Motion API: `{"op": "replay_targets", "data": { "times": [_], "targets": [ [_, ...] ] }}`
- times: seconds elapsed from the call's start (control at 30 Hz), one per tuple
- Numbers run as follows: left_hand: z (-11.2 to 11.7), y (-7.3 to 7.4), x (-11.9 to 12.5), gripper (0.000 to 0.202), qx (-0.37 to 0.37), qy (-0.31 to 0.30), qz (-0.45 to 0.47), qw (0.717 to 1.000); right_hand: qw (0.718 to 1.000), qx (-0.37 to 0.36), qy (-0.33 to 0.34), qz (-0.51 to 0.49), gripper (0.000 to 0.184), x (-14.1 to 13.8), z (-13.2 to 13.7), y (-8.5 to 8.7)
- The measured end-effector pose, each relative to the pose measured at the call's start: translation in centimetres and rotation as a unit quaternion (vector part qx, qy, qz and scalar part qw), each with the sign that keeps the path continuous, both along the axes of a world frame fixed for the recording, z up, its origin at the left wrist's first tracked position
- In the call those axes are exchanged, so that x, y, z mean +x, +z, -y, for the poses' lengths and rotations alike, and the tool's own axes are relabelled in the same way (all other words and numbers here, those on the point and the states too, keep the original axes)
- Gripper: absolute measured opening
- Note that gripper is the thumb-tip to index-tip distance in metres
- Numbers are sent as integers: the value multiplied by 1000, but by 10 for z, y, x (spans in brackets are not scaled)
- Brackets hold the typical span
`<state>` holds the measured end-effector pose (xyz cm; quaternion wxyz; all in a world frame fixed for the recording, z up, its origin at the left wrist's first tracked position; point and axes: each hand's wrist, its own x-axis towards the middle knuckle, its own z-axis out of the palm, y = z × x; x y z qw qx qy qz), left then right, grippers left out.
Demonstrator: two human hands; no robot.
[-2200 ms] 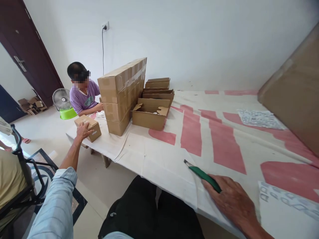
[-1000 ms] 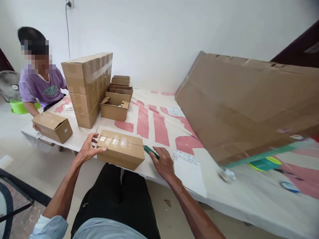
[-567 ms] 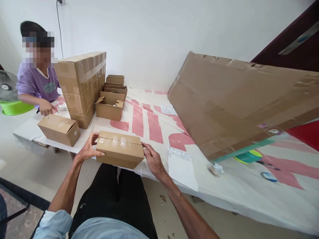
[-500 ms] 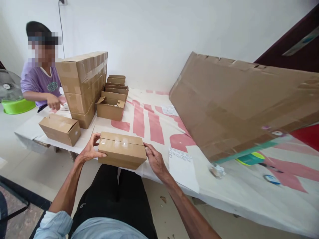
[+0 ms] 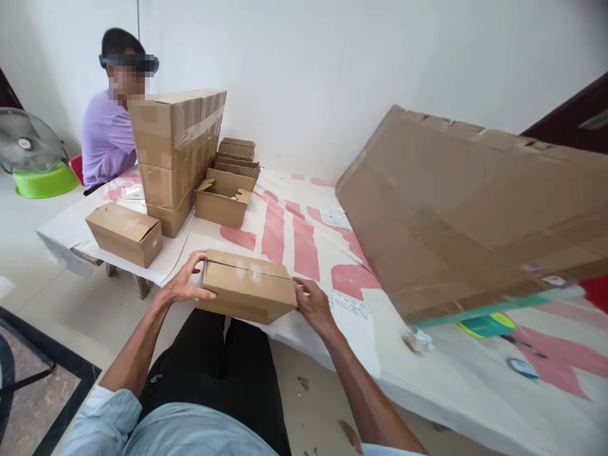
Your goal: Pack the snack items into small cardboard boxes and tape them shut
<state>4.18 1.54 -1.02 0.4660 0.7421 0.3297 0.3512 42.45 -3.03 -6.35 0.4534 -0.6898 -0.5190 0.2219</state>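
Observation:
A small taped cardboard box rests at the near edge of the low table. My left hand grips its left end, thumb on the front and fingers curled over the top. On the opposite end my right hand presses against the box with fingers closed round the corner. The green knife seen earlier is out of sight.
Another small box lies at the left. A tall stack of boxes and several open boxes stand behind. A large cardboard sheet leans at the right. A person in purple sits at the far left, by a fan.
My left hand brought a box from the left to the near edge. My right hand left the green knife and took the box's right end. The view has shifted slightly.

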Motion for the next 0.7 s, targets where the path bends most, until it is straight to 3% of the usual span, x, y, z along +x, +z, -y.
{"op": "replay_targets", "data": {
  "times": [0.1, 0.23, 0.37, 0.53, 0.7],
  "targets": [
    [4, 4, 7, 98, 22, -33, -20, 999, 993, -2, 20, -116, 74, -3, 5, 13],
    [6, 17, 20, 97, 90, -74, -9, 993, 997, -12, 62, -48, 71, -11, 9, 34],
    [9, 24, 38, 104, 88, -56, 37, 994, 997, -17, 58, -54, 72, -2, 8, 28],
    [11, 15, 59, 113, 29, -3, 91, 995, 996, -14, 78, -42, 74, 17, 1, 18],
    [12, 20, 62, 119, 72, -53, 29, 996, 994, -22, 107, 7, 75, 21, -5, 27]
  ]
}}
